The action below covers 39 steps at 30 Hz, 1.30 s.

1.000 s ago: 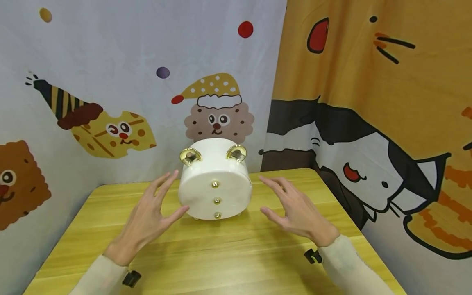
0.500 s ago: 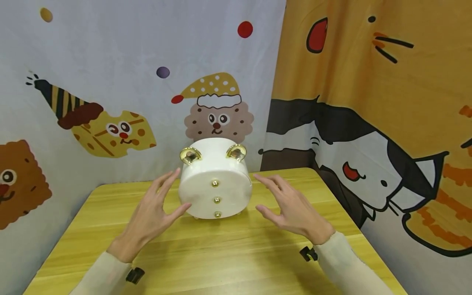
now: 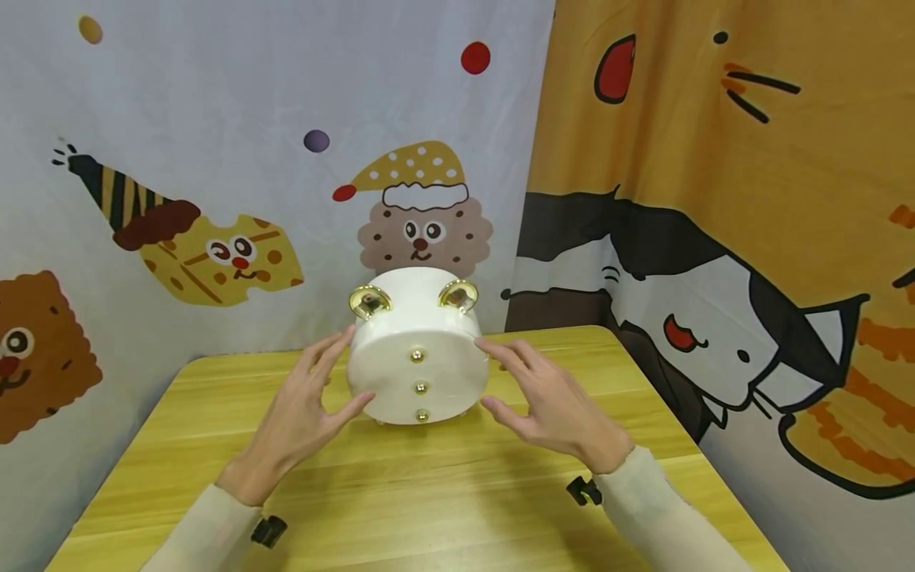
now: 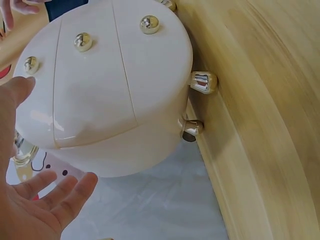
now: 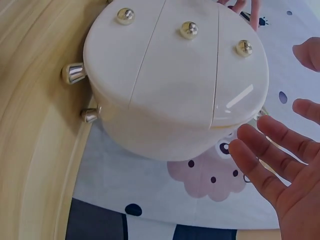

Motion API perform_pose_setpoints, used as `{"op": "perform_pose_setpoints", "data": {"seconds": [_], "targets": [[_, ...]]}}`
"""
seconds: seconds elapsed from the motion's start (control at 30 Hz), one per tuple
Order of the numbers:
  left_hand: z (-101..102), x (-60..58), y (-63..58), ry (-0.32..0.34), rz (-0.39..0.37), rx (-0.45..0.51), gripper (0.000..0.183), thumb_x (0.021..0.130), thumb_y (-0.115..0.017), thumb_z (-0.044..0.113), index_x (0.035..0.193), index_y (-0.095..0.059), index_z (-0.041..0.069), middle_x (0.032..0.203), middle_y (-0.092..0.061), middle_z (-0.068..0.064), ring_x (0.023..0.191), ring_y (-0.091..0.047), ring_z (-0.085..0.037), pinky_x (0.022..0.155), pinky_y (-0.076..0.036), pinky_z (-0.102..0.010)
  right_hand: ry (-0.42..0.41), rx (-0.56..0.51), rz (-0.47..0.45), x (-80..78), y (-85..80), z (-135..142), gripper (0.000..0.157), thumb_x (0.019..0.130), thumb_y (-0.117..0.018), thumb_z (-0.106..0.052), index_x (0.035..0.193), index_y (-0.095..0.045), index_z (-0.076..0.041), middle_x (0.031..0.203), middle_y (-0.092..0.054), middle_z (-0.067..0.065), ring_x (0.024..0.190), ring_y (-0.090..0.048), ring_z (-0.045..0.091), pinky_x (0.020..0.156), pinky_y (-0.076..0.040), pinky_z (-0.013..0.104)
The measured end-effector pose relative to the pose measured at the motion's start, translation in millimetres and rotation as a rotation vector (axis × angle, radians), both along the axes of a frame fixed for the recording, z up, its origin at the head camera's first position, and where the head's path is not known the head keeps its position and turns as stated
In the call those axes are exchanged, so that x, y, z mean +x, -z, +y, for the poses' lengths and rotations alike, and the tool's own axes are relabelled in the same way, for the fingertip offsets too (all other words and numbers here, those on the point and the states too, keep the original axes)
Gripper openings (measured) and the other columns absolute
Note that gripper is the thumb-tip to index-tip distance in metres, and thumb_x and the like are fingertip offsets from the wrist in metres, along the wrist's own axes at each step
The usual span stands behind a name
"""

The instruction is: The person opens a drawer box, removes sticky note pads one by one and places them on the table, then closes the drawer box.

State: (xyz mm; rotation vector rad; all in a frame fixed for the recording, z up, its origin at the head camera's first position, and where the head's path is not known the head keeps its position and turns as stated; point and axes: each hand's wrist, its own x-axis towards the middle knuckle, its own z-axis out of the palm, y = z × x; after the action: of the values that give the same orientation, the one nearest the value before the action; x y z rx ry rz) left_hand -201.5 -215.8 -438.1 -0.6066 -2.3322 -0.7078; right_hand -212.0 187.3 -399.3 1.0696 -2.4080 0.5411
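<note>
A glossy white rounded drawer box (image 3: 450,369) stands on the table, its front facing me. Three gold knobs run down that front, one per drawer, and two gold ear-shaped rings (image 3: 459,297) stick up on top. Short gold feet (image 4: 202,82) show in the left wrist view. My left hand (image 3: 296,417) is at the box's left side, thumb in front and fingers spread along the side. On the right, my right hand (image 3: 561,409) mirrors it, fingertips right at the box's edge in the head view. Neither hand's fingers curl round anything.
The box stands near the back edge of a yellow wood-grain table (image 3: 400,508). Close behind hangs a pale printed cloth (image 3: 214,79), with an orange cat-print curtain (image 3: 686,151) to the right. A dark wrist mount (image 3: 268,531) sits under the left sleeve.
Both hands have come inward to the box, the right hand moving farther left than the left hand has moved right. The box has stayed put.
</note>
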Motion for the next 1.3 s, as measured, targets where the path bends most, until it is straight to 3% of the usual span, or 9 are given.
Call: {"op": "perform_pose_setpoints", "data": {"seconds": [0.2, 0.47, 0.8, 1.3], "targets": [[2.8, -4.4, 0.1, 0.026, 0.01, 0.023, 0.106, 0.091, -0.102, 0.02, 0.18, -0.045, 0.016, 0.164, -0.059, -0.028, 0.127, -0.075, -0.047, 0.085, -0.074, -0.053, -0.026, -0.006, -0.004, -2.2, 0.3, -10.8, 0.079, 0.11, -0.081, -0.042, 0.18, -0.045, -0.029, 0.149, -0.071, 0.003, 0.122, -0.076, 0.017, 0.096, -0.07, 0.042], [6.1, -8.3, 0.2, 0.052, -0.001, 0.053, 0.101, 0.092, -0.102, 0.015, 0.179, -0.049, 0.019, 0.161, -0.06, -0.027, 0.132, -0.074, -0.05, 0.082, -0.074, -0.05, -0.072, -0.028, -0.002, -5.3, 0.6, -27.7, 0.074, 0.11, -0.082, -0.039, 0.175, -0.051, -0.023, 0.128, -0.074, 0.005, 0.112, -0.081, 0.021, 0.091, -0.069, 0.038], [11.0, -10.9, 3.3, 0.068, -0.001, 0.079, 0.098, 0.092, -0.102, 0.01, 0.176, -0.052, 0.017, 0.158, -0.06, -0.029, 0.13, -0.075, -0.053, 0.077, -0.074, -0.042, -0.114, -0.053, 0.001, -10.3, -0.8, -46.7, 0.071, 0.109, -0.084, -0.034, 0.172, -0.054, -0.02, 0.13, -0.075, 0.005, 0.108, -0.08, 0.018, 0.088, -0.069, 0.035], [14.8, -11.5, 5.6, 0.047, -0.02, 0.098, 0.101, 0.087, -0.102, -0.002, 0.174, -0.056, 0.019, 0.157, -0.06, -0.029, 0.128, -0.076, -0.053, 0.074, -0.074, -0.04, -0.179, -0.095, 0.007, -18.2, 1.6, -69.5, 0.061, 0.111, -0.082, -0.028, 0.167, -0.06, -0.017, 0.139, -0.075, 0.006, 0.102, -0.082, 0.018, 0.089, -0.069, 0.027]]}}
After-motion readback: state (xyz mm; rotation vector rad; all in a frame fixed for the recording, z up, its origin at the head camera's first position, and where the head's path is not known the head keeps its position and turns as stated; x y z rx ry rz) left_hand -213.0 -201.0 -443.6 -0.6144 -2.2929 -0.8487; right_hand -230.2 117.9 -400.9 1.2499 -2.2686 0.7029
